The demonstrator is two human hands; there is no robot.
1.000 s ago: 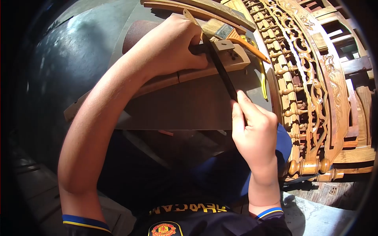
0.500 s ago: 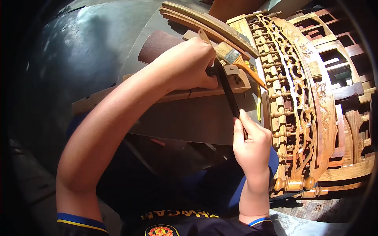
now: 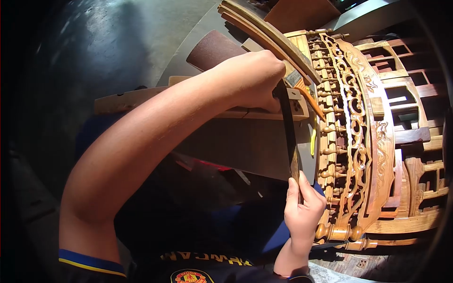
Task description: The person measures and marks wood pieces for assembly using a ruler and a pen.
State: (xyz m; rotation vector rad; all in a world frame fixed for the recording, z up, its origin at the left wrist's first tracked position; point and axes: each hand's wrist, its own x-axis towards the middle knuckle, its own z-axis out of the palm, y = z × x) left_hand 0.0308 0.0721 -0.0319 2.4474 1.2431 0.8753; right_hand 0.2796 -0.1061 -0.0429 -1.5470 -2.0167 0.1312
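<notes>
My right hand (image 3: 304,205) is closed around the lower end of a long, narrow dark tool (image 3: 289,125), which slants up and away from me. Its upper end goes out of sight at my left hand (image 3: 264,78), a closed fist whose fingers are mostly hidden; what it grips cannot be made out. Beneath my left hand and forearm lies a long wooden block (image 3: 127,101), its right end showing just past the tool. A brush (image 3: 309,101) with an orange handle lies right of my left hand.
A brown abrasive roll (image 3: 212,49) and curved wooden strips (image 3: 269,35) lie on the grey board (image 3: 236,141). Something thin and yellow (image 3: 313,141) is near its right edge. Carved wooden furniture parts (image 3: 363,118) fill the right side. Red scraps (image 3: 203,165) show below the board.
My right hand has moved down towards me with the tool. The tool's upper tip, seen above my left hand before, is now hidden. My left hand appears further right and slightly lower.
</notes>
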